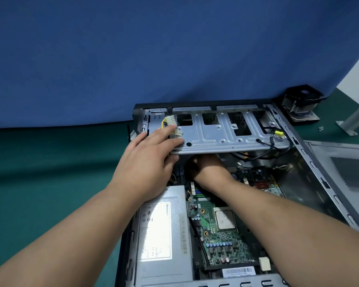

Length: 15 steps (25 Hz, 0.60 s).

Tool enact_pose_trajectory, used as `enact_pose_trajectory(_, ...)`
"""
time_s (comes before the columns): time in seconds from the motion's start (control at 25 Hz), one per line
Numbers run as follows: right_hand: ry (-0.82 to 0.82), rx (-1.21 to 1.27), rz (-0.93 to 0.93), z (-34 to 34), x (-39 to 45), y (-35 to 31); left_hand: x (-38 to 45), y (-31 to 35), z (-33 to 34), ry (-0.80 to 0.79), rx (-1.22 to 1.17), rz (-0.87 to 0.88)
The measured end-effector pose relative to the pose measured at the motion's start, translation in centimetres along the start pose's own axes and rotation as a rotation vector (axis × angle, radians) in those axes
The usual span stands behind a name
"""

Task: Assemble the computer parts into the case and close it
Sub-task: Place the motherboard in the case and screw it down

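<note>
An open computer case lies flat on the green table. Inside are a grey power supply at the left and a green motherboard with a bare square processor. A grey metal drive cage is tilted up over the far half of the case. My left hand grips the cage's left near corner, fingers on top, thumb underneath, beside white power connectors on yellow wires. My right hand reaches under the cage; its fingers are hidden in the shadow there.
The case's grey side panel with a mesh vent lies to the right. A black cooler fan stands behind the case by the blue backdrop. A black cable with a yellow plug hangs over the cage's right end. A white table leg is at far right.
</note>
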State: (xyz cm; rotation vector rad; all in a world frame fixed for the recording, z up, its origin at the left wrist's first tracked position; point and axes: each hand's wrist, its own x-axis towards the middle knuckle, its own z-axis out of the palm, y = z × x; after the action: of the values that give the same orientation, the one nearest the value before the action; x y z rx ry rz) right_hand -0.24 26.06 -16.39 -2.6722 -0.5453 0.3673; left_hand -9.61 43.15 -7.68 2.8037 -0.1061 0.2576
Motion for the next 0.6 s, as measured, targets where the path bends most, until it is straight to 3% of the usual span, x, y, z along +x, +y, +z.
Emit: enact_pose_trajectory(0.6, 0.001, 0.035, 0.015, 0.30, 0.27, -0.26, -0.04, -0.31, 0.18, 0.026, -0.016, 0.005)
